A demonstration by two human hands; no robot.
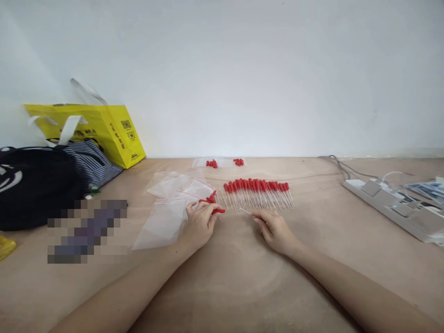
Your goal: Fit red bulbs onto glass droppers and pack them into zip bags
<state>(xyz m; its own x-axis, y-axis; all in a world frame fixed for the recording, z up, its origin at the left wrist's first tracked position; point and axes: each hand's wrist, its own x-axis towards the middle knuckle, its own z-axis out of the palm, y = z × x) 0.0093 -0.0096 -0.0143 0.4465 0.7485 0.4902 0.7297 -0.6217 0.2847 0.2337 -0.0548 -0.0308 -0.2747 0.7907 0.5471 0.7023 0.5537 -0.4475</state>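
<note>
Table (225,286): pale brown.
Left hand (200,224): I see it pinching a red bulb (219,211).
Right hand (275,230): pinching a thin tube (245,211).
Thin tube: could slip if pinched loosely.

On the table (222,286), bags (157,226) lie left of the droppers (258,186), a power strip (383,201) right.

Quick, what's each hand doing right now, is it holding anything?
Left hand: closed, pinching a red bulb.
Right hand: closed, pinching a thin, pale tube.
</note>
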